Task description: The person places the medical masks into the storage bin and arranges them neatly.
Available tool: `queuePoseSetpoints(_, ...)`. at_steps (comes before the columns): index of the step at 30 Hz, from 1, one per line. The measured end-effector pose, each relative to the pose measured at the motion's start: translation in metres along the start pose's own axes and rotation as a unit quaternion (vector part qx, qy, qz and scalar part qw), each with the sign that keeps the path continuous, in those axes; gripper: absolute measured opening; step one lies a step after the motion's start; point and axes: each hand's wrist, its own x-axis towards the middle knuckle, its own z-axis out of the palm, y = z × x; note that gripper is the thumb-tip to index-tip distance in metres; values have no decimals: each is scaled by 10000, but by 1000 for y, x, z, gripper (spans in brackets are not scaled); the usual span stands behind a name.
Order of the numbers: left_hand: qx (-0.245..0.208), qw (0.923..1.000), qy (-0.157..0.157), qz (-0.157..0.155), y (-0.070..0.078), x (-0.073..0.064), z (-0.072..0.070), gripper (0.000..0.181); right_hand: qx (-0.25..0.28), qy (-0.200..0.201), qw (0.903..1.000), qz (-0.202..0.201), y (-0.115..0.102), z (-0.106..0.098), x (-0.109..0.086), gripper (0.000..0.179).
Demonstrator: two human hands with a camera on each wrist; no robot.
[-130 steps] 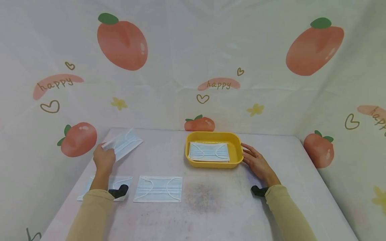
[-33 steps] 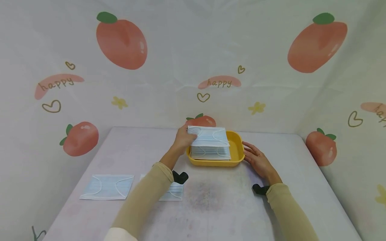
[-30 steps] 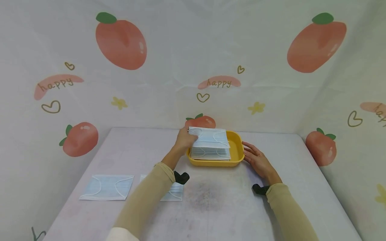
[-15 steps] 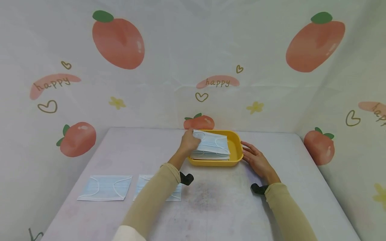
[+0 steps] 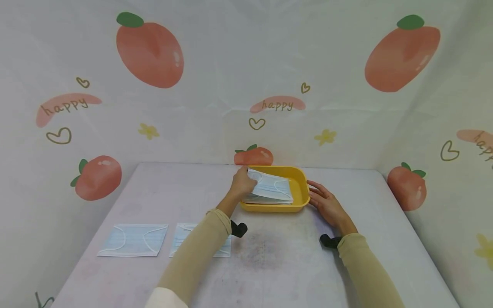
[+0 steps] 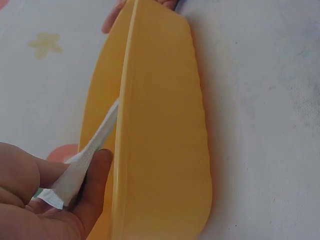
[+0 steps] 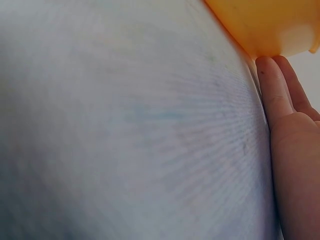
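Observation:
My left hand (image 5: 242, 184) pinches the left end of a light-blue face mask (image 5: 271, 185) over the left part of a yellow tray (image 5: 301, 192). The mask's right end slopes down onto other masks lying in the tray. In the left wrist view the mask (image 6: 80, 172) shows edge-on between thumb and fingers, just inside the tray's wall (image 6: 162, 115). With fingers extended, my right hand (image 5: 327, 205) rests its fingertips against the tray's right end; the right wrist view shows these fingers (image 7: 274, 90) at the tray's base.
Two more face masks lie flat on the table's front left: one mask (image 5: 132, 240) in full view, the other mask (image 5: 182, 235) partly covered by my left sleeve (image 5: 192, 256). A printed cloth backdrop (image 5: 215, 55) rises behind the table.
My left hand has carried a mask from the table's left side to the tray and lowered it onto the masks inside. My right hand has stayed at the tray's right end.

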Motion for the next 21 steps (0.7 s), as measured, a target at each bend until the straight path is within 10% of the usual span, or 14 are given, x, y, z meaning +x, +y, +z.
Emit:
queuePoseSetpoints(11, 472, 9988, 78, 108, 4, -2, 2, 61, -42, 42, 10000, 63, -1, 1, 1, 65)
queuePoseSetpoints(21, 945, 9885, 507, 1066, 9, -10, 0, 58, -38, 84, 9999, 91, -2, 2, -1, 66)
